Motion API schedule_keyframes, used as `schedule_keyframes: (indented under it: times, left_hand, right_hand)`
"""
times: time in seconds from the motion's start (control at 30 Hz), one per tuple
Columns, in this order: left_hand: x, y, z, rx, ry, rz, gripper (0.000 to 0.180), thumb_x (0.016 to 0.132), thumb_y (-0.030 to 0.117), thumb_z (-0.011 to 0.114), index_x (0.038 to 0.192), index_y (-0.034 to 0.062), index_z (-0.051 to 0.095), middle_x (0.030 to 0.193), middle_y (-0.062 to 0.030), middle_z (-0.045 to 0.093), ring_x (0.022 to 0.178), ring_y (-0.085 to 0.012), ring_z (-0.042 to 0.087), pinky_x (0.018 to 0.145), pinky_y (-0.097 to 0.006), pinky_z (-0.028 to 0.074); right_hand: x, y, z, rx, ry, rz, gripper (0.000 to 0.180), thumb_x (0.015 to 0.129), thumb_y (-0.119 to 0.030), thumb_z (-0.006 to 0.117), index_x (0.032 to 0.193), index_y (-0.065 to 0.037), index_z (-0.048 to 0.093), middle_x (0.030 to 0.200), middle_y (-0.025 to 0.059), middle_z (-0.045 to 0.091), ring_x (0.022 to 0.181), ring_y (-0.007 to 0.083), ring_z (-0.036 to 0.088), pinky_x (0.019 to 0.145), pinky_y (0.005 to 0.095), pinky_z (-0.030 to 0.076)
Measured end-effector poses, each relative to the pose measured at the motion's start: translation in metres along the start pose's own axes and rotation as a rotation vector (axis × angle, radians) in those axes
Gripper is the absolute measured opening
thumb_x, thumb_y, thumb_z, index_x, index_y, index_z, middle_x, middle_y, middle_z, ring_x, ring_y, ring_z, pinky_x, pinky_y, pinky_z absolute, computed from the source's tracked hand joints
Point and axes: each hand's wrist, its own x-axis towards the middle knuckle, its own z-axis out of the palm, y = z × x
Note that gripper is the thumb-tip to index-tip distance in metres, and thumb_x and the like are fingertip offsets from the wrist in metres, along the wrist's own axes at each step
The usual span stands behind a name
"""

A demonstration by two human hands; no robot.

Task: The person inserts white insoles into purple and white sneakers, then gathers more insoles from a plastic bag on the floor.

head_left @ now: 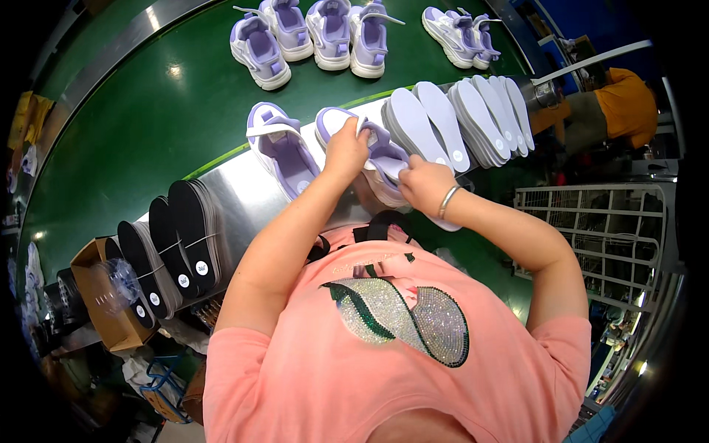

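Observation:
A white and lavender sneaker (381,184) sits in front of me at the metal edge of the green table. My left hand (347,150) is closed on the sneaker's tongue and upper near its opening. At the heel end, my right hand (428,186) is closed on a pale insole (445,223), whose end sticks out below the hand. Its other end seems to lie inside the sneaker, though my fingers partly hide it. To the left stands a matching sneaker (289,156) with its tongue pulled up and a pale insole visible inside.
Stacks of white insoles (476,118) line the table edge at the right, and bundled black insoles (177,240) at the left. More sneakers (310,37) stand farther back. An open cardboard box (107,310) is at lower left. A person in orange (624,107) and a wire rack (591,214) are at right.

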Motion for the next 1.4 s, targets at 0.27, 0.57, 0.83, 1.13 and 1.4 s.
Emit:
schedule_keyframes:
  times: [0.27,0.57,0.83,1.13,1.4]
  left_hand:
    - [0.004,-0.006,0.007,-0.051,-0.013,-0.082,0.022,0.079,0.019,0.052,0.090,0.0005,0.050,0.080,-0.0241,0.058,0.078,-0.0409,0.055,0.069,-0.045,0.042]
    - [0.002,-0.003,0.004,-0.010,0.036,-0.096,0.022,0.080,0.019,0.051,0.091,0.0003,0.050,0.080,-0.0241,0.058,0.079,-0.0410,0.055,0.071,-0.045,0.042]
    - [0.001,-0.008,0.009,-0.134,0.034,-0.096,0.022,0.079,0.021,0.053,0.089,0.0016,0.051,0.081,-0.0230,0.058,0.080,-0.0401,0.054,0.069,-0.044,0.042]
    - [0.005,-0.016,0.010,-0.204,0.018,-0.062,0.023,0.078,0.020,0.052,0.089,0.0001,0.052,0.082,-0.0229,0.058,0.081,-0.0386,0.055,0.070,-0.041,0.043]
    - [0.009,-0.017,0.009,-0.201,-0.028,-0.093,0.025,0.078,0.022,0.053,0.090,0.0000,0.052,0.085,-0.0242,0.057,0.084,-0.0398,0.054,0.074,-0.043,0.042]
  right_hand:
    - [0.030,-0.012,0.008,-0.145,-0.016,-0.029,0.022,0.070,-0.020,0.057,0.087,-0.005,0.059,0.097,0.0161,0.051,0.086,0.0289,0.056,0.068,0.0378,0.048]
    - [-0.011,0.000,-0.020,-0.137,-0.062,0.014,0.024,0.068,-0.022,0.057,0.082,-0.004,0.059,0.078,0.0138,0.059,0.077,0.0296,0.058,0.066,0.0392,0.047]
    - [0.036,-0.002,0.029,-0.211,0.088,-0.145,0.014,0.069,-0.013,0.055,0.076,-0.003,0.063,0.081,0.0147,0.058,0.074,0.0275,0.059,0.065,0.0341,0.049]
    - [0.073,-0.006,0.020,-0.082,-0.344,0.013,0.019,0.067,-0.012,0.056,0.081,-0.003,0.065,0.086,0.0193,0.062,0.086,0.0272,0.060,0.073,0.0357,0.047]
    - [0.077,-0.011,0.025,-0.085,-0.296,0.138,0.027,0.072,-0.016,0.051,0.093,-0.005,0.063,0.094,0.0179,0.061,0.090,0.0280,0.059,0.077,0.0347,0.045]
